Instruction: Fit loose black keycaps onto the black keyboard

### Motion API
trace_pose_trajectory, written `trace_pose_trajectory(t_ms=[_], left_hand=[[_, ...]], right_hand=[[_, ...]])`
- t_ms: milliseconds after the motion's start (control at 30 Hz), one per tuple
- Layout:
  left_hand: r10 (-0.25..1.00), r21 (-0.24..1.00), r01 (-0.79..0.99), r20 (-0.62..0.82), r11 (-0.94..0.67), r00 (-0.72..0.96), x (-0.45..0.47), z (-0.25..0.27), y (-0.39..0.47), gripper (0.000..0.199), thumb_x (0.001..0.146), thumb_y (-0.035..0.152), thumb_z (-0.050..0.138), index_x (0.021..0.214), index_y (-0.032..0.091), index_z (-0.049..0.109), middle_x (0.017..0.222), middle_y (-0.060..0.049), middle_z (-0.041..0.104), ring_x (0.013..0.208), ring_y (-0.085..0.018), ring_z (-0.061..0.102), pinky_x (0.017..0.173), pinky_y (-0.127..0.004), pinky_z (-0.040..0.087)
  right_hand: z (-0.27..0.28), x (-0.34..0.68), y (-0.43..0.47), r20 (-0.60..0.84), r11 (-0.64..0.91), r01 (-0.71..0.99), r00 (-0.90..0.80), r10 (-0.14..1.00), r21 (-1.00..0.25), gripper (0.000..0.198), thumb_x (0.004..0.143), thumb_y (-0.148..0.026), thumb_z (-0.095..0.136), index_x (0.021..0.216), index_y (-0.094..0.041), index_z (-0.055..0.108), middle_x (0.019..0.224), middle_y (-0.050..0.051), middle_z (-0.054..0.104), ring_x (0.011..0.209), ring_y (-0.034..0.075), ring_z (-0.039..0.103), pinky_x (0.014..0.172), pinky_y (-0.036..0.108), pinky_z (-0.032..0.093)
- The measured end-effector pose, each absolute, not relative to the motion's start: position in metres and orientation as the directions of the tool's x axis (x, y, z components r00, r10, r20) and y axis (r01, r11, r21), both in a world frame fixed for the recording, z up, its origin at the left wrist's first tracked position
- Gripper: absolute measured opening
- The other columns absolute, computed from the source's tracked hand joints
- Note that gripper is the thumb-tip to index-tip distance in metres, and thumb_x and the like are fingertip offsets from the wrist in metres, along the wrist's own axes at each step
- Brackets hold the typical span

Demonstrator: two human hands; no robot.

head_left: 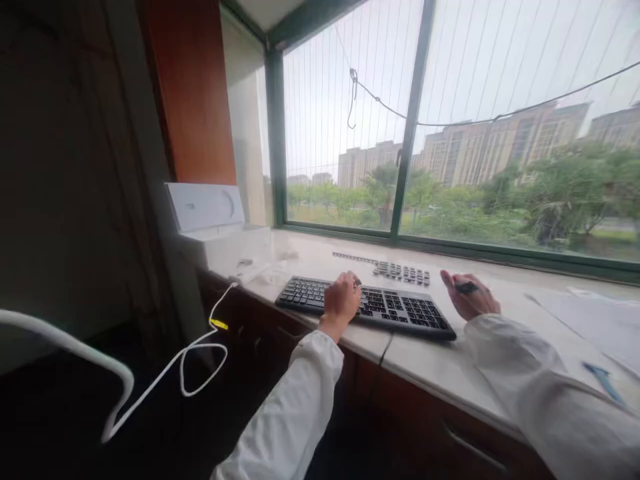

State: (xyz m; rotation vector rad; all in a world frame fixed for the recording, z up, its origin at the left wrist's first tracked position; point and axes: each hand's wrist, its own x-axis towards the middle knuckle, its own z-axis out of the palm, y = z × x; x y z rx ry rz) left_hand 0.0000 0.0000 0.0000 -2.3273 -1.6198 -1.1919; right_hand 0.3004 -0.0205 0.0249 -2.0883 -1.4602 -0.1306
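A black keyboard (400, 310) lies near the front edge of the pale counter. Its right part shows bare key positions, while caps sit on the left part. My left hand (341, 300) is over the middle of the keyboard, fingers pinched together around a small dark piece that looks like a keycap. Off the keyboard's right end, my right hand (473, 300) is raised with curled fingers around a small dark object (467, 288); its kind is unclear. Behind the keyboard, loose keycaps (403, 272) are laid out in rows.
An open white box (220, 243) stands at the counter's left end. A white cable (200, 347) with a yellow tag hangs below it. Paper sheets (590, 320) and a blue tool-like item (603, 380) lie at right. The window (395, 200) borders the back.
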Motion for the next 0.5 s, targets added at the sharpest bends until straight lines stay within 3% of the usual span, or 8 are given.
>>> trace_pose_trajectory(t_ms=[167,300,400,500], left_hand=[[0.791,0.372,0.822,0.594,-0.432,0.146,0.0007,0.0035,-0.0032,0.015,0.092,0.031,0.056,0.106,0.026,0.057,0.104,-0.004,0.065,0.089,-0.018,0.064,0.074,-0.027,0.048],[0.787,0.373,0.819,0.6,-0.435,0.144,0.0005,0.0047,-0.0043,0.014,0.092,0.031,0.056,0.105,0.025,0.057,0.104,-0.004,0.066,0.089,-0.018,0.065,0.074,-0.027,0.048],[0.777,0.369,0.815,0.612,-0.448,0.15,0.0004,0.0044,-0.0039,0.014,0.092,0.03,0.056,0.105,0.025,0.057,0.104,-0.004,0.066,0.089,-0.018,0.065,0.072,-0.027,0.048],[0.772,0.369,0.808,0.616,-0.46,0.158,0.0003,0.0043,-0.0034,0.013,0.092,0.03,0.056,0.104,0.024,0.057,0.104,-0.004,0.067,0.089,-0.018,0.065,0.071,-0.027,0.048]], right_hand=[[0.0204,0.3047,-0.0151,0.444,-0.131,0.892,0.337,0.83,-0.432,0.062,0.091,-0.067,0.021,0.081,-0.023,0.064,0.107,0.012,0.063,0.091,0.027,0.059,0.08,0.042,0.043],[0.0157,0.3082,-0.0105,0.512,-0.016,0.901,0.261,0.818,-0.433,0.053,0.092,-0.058,0.03,0.089,-0.023,0.07,0.108,0.011,0.067,0.094,0.027,0.061,0.084,0.04,0.043],[0.0167,0.3074,-0.0108,0.519,-0.032,0.912,0.261,0.814,-0.409,0.042,0.091,-0.052,0.037,0.101,-0.027,0.07,0.104,0.008,0.07,0.098,0.027,0.06,0.083,0.039,0.043],[0.0215,0.3029,-0.0157,0.488,-0.095,0.909,0.303,0.818,-0.405,0.043,0.091,-0.055,0.037,0.107,-0.029,0.068,0.096,0.007,0.072,0.094,0.027,0.061,0.074,0.037,0.042]])
